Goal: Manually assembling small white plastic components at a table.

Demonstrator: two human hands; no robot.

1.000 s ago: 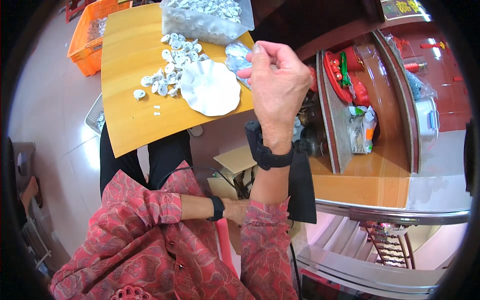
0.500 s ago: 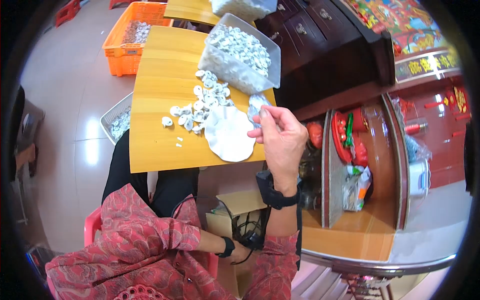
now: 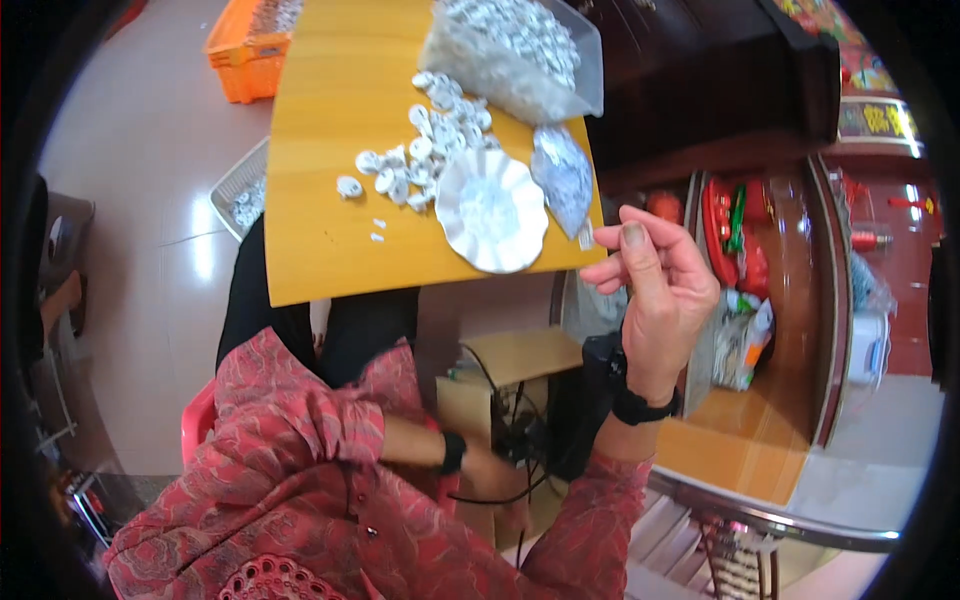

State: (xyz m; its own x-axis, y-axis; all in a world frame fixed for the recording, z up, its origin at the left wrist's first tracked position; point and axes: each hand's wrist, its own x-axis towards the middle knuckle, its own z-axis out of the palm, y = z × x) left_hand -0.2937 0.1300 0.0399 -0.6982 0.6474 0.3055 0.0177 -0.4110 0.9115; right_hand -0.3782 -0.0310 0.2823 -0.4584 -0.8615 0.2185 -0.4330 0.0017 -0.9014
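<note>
My right hand (image 3: 665,285) is raised past the table's right corner, thumb laid against the bent fingers. Anything pinched there is too small or hidden to make out. Low in front of my body, my left hand (image 3: 490,475) is blurred beside black cables (image 3: 520,435) and an open cardboard box (image 3: 520,355); its fingers are unclear. A white scalloped dish (image 3: 492,245) with small pale pieces in it stands near the table's front edge. Next to it lies a clear plastic bag (image 3: 562,178) of small bluish-white pieces. Several round white plastic parts (image 3: 420,145) are heaped to the left.
A clear tub (image 3: 515,85) full of white parts stands at the back of the yellow wooden table (image 3: 330,240). Two tiny white pieces (image 3: 378,237) lie near the front. On the floor at left are an orange crate (image 3: 245,70) and a pale basket (image 3: 228,200). Shelves (image 3: 770,410) stand at right.
The view has shifted, so the table sits higher and the dish's inside shows. My right hand has moved rightward off the dish, uncovering the plastic bag. My left hand stays low by the cables.
</note>
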